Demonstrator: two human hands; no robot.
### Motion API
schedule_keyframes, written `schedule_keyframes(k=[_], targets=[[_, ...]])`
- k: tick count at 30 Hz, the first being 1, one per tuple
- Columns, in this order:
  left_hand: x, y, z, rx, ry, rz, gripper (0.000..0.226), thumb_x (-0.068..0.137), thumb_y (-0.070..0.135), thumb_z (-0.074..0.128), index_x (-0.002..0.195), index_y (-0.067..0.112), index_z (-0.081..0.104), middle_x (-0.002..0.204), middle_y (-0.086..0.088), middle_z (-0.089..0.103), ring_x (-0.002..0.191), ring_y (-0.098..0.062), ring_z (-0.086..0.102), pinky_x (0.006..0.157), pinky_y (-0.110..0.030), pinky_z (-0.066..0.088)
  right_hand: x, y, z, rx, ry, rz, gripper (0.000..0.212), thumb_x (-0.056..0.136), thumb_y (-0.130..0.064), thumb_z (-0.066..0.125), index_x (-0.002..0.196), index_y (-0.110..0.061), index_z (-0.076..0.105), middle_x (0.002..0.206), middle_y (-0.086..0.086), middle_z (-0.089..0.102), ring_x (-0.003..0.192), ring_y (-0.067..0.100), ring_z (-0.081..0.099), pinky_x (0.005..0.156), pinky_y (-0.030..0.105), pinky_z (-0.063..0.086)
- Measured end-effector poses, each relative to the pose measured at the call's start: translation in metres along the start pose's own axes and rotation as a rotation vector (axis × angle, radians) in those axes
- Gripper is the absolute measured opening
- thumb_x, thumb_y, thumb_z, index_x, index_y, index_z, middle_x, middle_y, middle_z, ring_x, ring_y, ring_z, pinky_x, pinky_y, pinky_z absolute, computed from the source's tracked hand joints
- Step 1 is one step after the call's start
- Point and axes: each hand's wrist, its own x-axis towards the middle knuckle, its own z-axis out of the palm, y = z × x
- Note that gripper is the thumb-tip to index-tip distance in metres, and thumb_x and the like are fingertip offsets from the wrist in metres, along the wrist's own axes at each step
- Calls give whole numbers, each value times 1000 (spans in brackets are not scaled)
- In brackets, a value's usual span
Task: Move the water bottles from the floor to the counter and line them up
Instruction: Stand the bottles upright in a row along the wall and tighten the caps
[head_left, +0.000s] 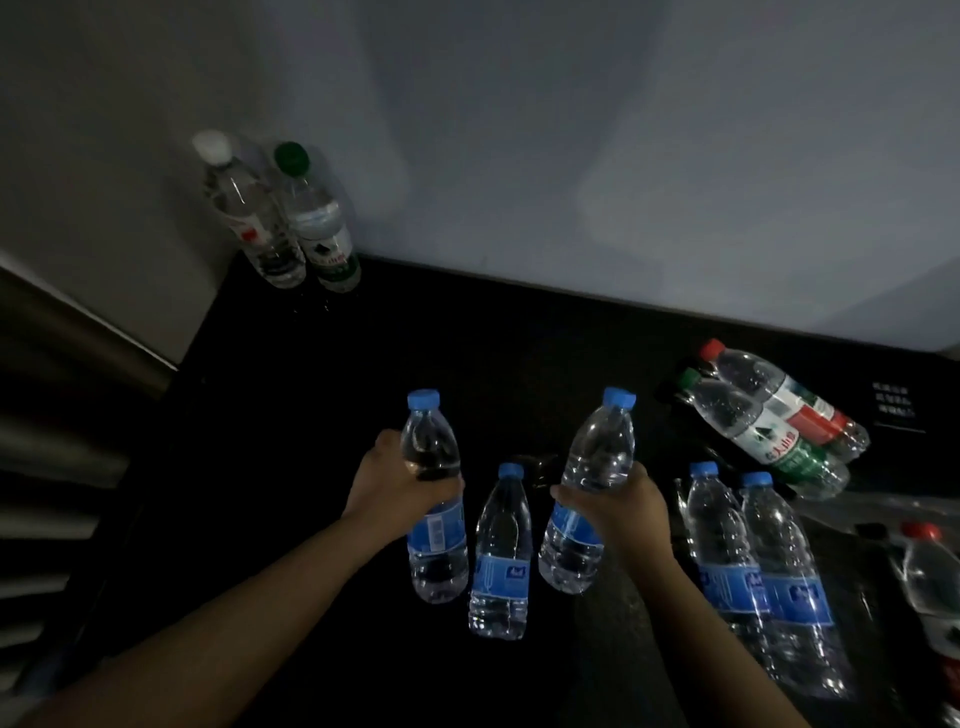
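My left hand (397, 480) grips a blue-capped water bottle (435, 540) around its middle, upright above the black counter (322, 426). My right hand (621, 506) holds a second blue-capped bottle (592, 467), tilted slightly right. Between them a third blue-capped bottle (501, 561) stands on the counter. Two more blue-capped bottles (727, 551) (784, 577) stand together to the right. In the far left corner a white-capped bottle (249, 213) and a green-capped bottle (319, 218) stand side by side against the wall.
A red-capped bottle (784, 397) and a green-capped one (753, 426) lean or lie at the right of the counter. Another red-capped bottle (930, 577) sits at the right edge. A grey wall (571, 156) backs the counter; pale slats (47, 441) lie to the left.
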Motion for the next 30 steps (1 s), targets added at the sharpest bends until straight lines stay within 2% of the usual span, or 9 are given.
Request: schedule_keyframes(k=[3, 6, 11, 14, 17, 19, 22, 26, 30], targets=[[8, 23, -21, -43, 39, 155, 27, 65, 23, 84, 81, 23, 62, 77, 6, 70, 71, -1, 66, 64, -23, 54, 7, -26, -5, 29, 44, -92, 36, 61, -38, 86, 87, -28, 63, 81, -8, 69, 72, 6, 67, 60, 26, 55], [26, 45, -44, -80, 96, 214, 26, 67, 18, 84, 82, 16, 64, 77, 2, 70, 70, -3, 66, 62, -19, 49, 20, -54, -8, 66, 87, -160, 45, 60, -35, 88, 94, -27, 59, 90, -8, 65, 82, 8, 64, 70, 32, 56], [67, 75, -78, -149, 150, 234, 36, 68, 17, 84, 96, 9, 62, 93, -5, 70, 86, -16, 67, 75, -31, 51, 49, -104, -9, 110, 81, -226, 54, 62, -31, 88, 102, -28, 53, 95, -10, 62, 86, 4, 61, 70, 22, 51], [95, 87, -93, -194, 162, 201, 50, 68, 18, 84, 108, 9, 56, 106, -7, 66, 98, -22, 64, 86, -37, 52, 67, -134, -7, 145, 90, -270, 57, 60, -28, 89, 102, -31, 50, 95, -12, 60, 86, 3, 60, 75, 25, 51], [120, 97, -101, -198, 209, 208, 54, 67, 20, 86, 108, 12, 52, 107, -5, 65, 97, -20, 64, 81, -34, 51, 82, -161, -6, 174, 60, -318, 56, 62, -23, 89, 99, -36, 48, 95, -14, 59, 87, 1, 59, 84, 31, 53], [136, 101, -103, -188, 265, 207, 56, 65, 20, 87, 106, 13, 48, 107, -5, 64, 94, -19, 63, 75, -30, 48, 92, -173, -4, 190, 34, -329, 58, 63, -21, 88, 105, -32, 49, 104, -10, 61, 98, 10, 62, 93, 38, 53], [164, 105, -106, -203, 270, 214, 52, 67, 15, 85, 107, 6, 52, 106, -10, 66, 96, -24, 65, 82, -36, 53, 106, -188, 2, 224, 38, -347, 60, 64, -18, 87, 113, -25, 52, 112, -5, 63, 106, 15, 62, 98, 45, 51], [193, 110, -104, -184, 312, 265, 41, 73, 11, 80, 107, 6, 58, 99, -9, 66, 90, -22, 65, 70, -28, 50, 124, -198, 8, 273, 32, -345, 61, 65, -16, 87, 111, -29, 50, 111, -7, 62, 105, 14, 61, 98, 43, 50], [215, 115, -103, -179, 349, 325, 45, 75, 8, 78, 111, 11, 51, 102, -3, 59, 93, -21, 58, 80, -30, 46, 138, -197, 14, 311, 11, -332, 61, 63, -16, 87, 107, -35, 49, 106, -12, 62, 100, 7, 61, 93, 35, 51]])
